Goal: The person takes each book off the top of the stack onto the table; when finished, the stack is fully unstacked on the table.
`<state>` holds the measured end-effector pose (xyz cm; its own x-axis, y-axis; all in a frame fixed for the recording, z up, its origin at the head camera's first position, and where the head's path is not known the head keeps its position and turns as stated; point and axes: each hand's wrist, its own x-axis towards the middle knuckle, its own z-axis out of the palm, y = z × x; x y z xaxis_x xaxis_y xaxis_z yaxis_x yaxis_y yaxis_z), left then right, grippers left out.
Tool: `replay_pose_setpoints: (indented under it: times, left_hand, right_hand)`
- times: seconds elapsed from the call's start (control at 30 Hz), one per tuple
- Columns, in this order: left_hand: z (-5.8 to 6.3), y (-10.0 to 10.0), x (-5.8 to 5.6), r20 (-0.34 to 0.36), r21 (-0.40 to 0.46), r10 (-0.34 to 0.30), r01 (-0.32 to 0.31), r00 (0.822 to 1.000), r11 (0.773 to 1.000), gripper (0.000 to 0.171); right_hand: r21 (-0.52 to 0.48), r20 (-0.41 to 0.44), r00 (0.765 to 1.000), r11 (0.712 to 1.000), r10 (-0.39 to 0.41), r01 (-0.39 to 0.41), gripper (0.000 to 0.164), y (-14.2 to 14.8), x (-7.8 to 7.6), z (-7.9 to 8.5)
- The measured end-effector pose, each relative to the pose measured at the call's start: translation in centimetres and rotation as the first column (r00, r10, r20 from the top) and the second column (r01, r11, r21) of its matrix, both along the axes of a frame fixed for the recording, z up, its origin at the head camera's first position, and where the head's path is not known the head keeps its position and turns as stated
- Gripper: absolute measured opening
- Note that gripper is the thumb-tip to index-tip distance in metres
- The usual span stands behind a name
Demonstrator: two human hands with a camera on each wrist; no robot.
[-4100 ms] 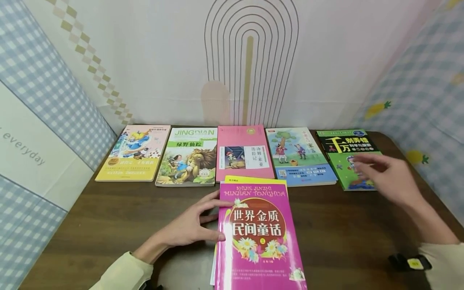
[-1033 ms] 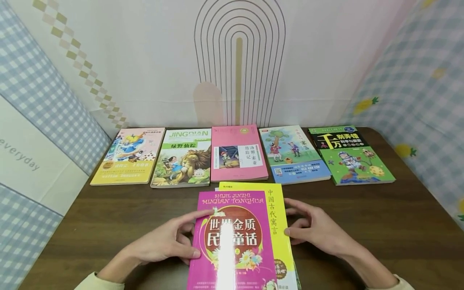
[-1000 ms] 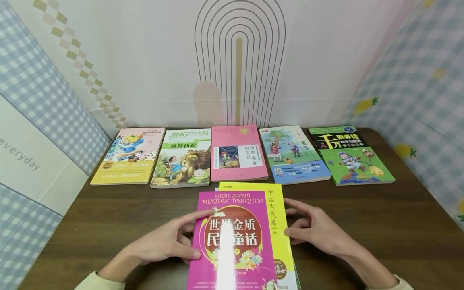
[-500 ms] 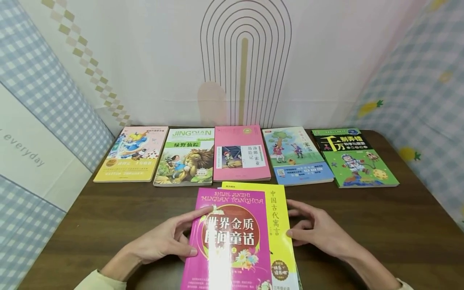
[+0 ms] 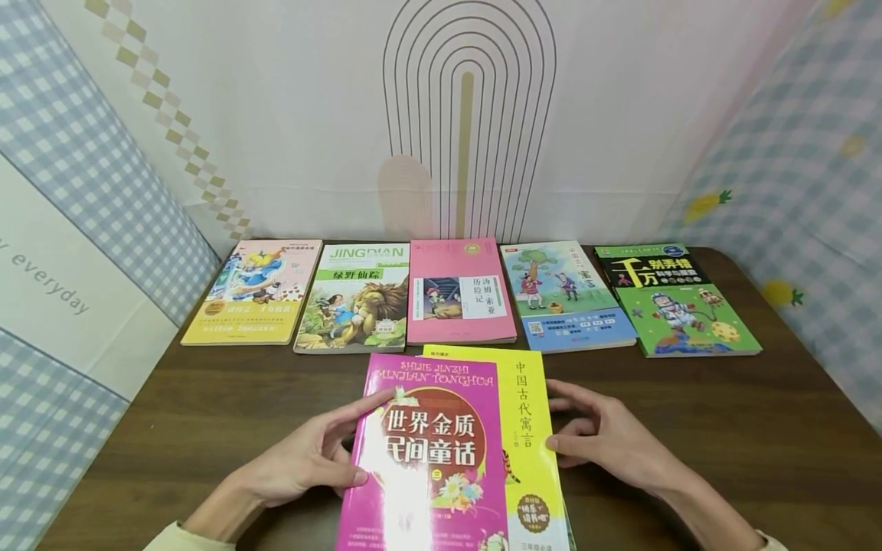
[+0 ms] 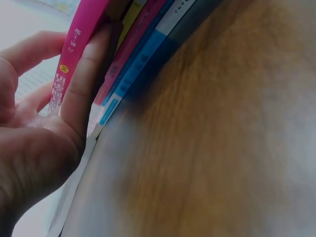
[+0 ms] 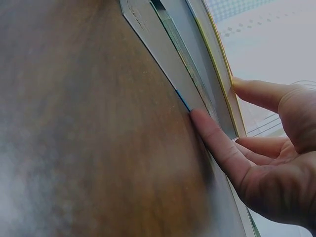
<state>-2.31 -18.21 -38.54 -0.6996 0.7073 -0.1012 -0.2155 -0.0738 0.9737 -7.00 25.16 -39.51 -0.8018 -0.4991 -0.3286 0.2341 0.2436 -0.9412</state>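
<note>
A magenta book (image 5: 434,451) lies at the front middle, overlapping a yellow book (image 5: 530,467). My left hand (image 5: 303,459) grips the magenta book by its spine. In the left wrist view, my left hand's fingers (image 6: 81,89) go under that book, which is lifted at the spine off the stack below. My right hand (image 5: 613,440) holds the right edge of the yellow book. In the right wrist view, the right thumb (image 7: 261,93) touches the yellow book's edge, and another finger reaches down to a lower book with a white cover (image 7: 153,54).
Behind the stack lies a row of books: a pink-and-yellow one (image 5: 255,295), one with a lion (image 5: 354,298), a pink one (image 5: 462,321), a blue-and-white one (image 5: 568,295) and a green one (image 5: 678,302). The dark wooden table (image 5: 207,405) ends at patterned cloth (image 5: 310,207).
My right hand has come from above the green book to the stack's right edge. The magenta book has slid left in my left hand, uncovering more of the yellow book.
</note>
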Motion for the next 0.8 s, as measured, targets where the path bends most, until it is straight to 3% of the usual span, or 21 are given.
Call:
replay_pose_setpoints:
  times: [0.17, 0.4, 0.63, 0.8]
  left_hand:
    - [0.0, -1.7, 0.6, 0.013, 0.041, 0.032, -0.033, 0.999, 0.999, 0.091]
    - [0.1, -4.7, 1.2, 0.098, 0.105, 0.036, -0.047, 0.995, 0.993, 0.089]
    - [0.5, -8.3, 1.9, 0.176, 0.116, 0.049, -0.07, 0.983, 0.991, 0.09]
    - [0.3, -11.1, 2.4, 0.144, 0.08, 0.084, -0.096, 0.986, 0.992, 0.087]
  right_hand:
    - [-0.008, -0.006, 1.0, 1.0, 0.004, -0.004, 0.09, 0.0, -0.1, -0.1]
    - [-0.013, 0.003, 1.0, 1.0, 0.0, 0.0, 0.092, 0.0, 0.0, -0.2]
    - [-0.048, -0.009, 1.0, 0.999, 0.012, -0.013, 0.091, 0.0, 0.1, -0.5]
    - [-0.046, -0.014, 1.0, 0.999, 0.011, -0.012, 0.091, 0.1, 0.1, -0.4]
